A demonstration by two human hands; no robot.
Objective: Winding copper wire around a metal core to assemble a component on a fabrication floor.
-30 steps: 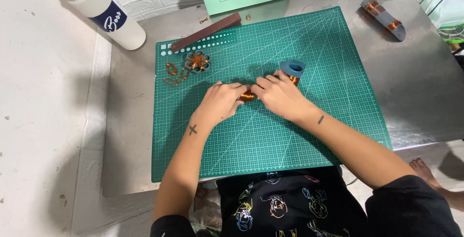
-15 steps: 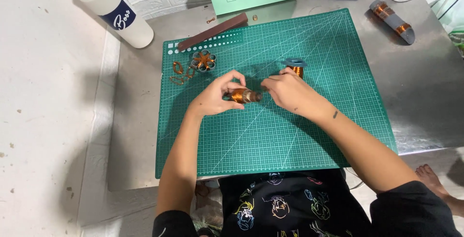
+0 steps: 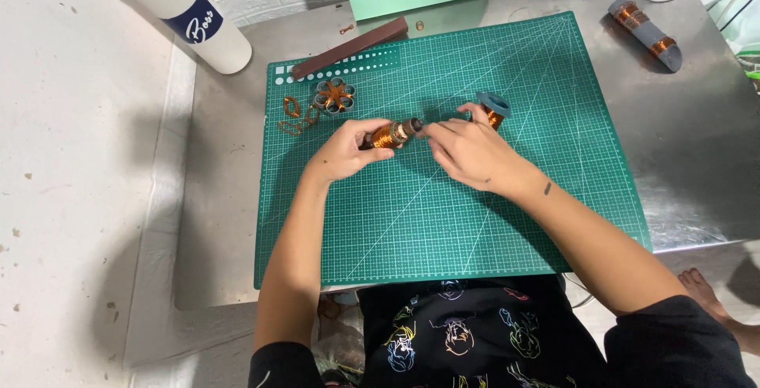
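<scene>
Your left hand (image 3: 348, 149) gripped the copper-wound coil (image 3: 389, 134) above the green cutting mat (image 3: 443, 230), while your right hand (image 3: 467, 146) pinched its end with the fingertips. With so light a hold, the coil could have slipped and its winding loosened.

Bright even overhead light, soft shadows on the floor (image 3: 79, 237), glare on the steel table (image 3: 697, 158), sharp focus

A small hobby or repair workbench: a green cutting mat (image 3: 475, 198) lies on a metal table (image 3: 697, 166); copper-wound coils (image 3: 332, 97) lie scattered; bare concrete floor (image 3: 71, 198) lies beside it.
</scene>
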